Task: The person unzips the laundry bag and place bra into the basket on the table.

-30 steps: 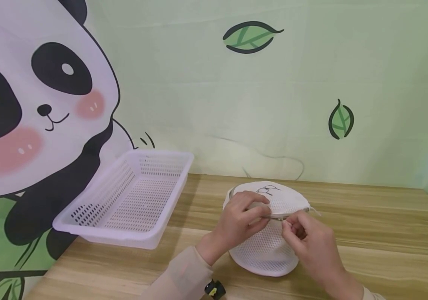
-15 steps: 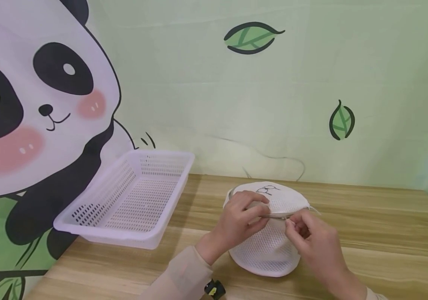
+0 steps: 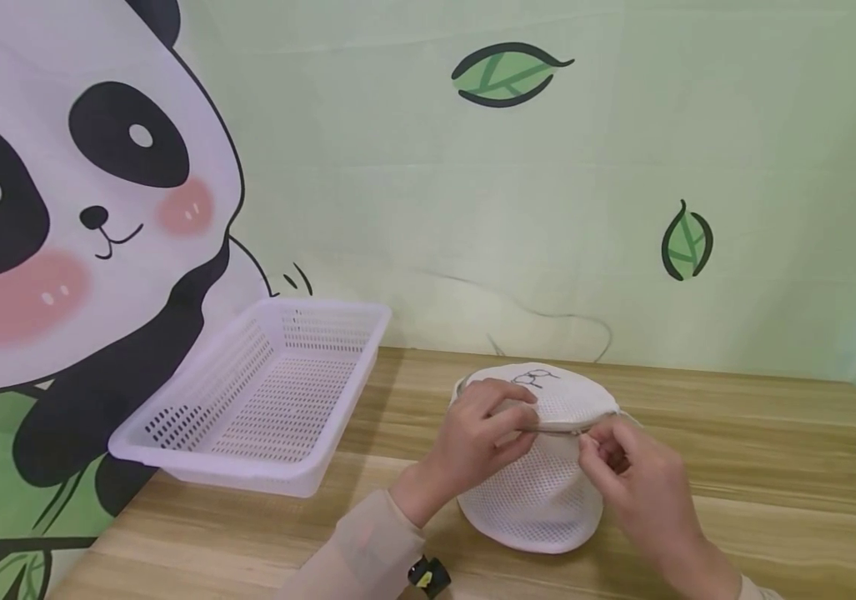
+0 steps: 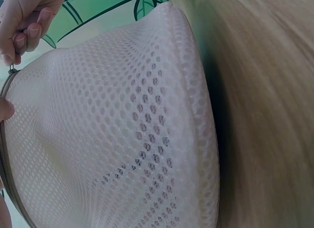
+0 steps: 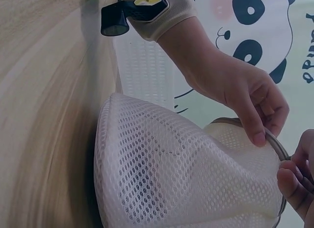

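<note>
A white mesh laundry bag (image 3: 540,500) stands upright on the wooden table, a grey-brown zipper (image 4: 6,159) running round its top edge. Line drawing marks its white lid. My left hand (image 3: 476,433) grips the zipper edge at the bag's upper left, thumb on the front and fingers over the top. At the right part of the zipper, my right hand (image 3: 641,483) pinches the small zipper pull (image 4: 13,68) between thumb and curled fingers. In the right wrist view the bag's mesh wall (image 5: 147,174) bulges and folds below the zipper.
A white perforated plastic basket (image 3: 300,475) stands on the table (image 3: 773,467) to the left of the bag. Behind the table hangs a green backdrop (image 3: 367,167) printed with a panda and leaves. A black wrist device (image 3: 429,577) shows beside my left sleeve.
My right hand has slid the zipper pull a little to the right along the bag's edge. My left hand keeps its hold in nearly the same place.
</note>
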Demonstrator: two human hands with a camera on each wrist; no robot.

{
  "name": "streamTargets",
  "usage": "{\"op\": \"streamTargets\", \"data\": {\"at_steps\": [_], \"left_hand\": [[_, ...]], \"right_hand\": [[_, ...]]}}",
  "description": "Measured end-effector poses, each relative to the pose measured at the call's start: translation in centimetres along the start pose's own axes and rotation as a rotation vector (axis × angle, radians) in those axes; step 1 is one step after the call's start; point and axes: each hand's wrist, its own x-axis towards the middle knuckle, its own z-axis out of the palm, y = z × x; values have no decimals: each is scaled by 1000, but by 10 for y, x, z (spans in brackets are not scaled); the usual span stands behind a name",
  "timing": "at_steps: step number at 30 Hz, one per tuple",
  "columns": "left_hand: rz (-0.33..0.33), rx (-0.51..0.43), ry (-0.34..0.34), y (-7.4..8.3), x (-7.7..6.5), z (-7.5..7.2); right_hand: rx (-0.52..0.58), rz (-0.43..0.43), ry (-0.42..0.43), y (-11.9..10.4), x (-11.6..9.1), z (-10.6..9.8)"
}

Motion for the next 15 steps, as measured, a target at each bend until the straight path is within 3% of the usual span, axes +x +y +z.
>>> {"op": "streamTargets", "data": {"at_steps": [15], "left_hand": [[-10,-2,-6,-3,-1,-2]], "right_hand": [[-30,16,9,3,1,-2]]}}
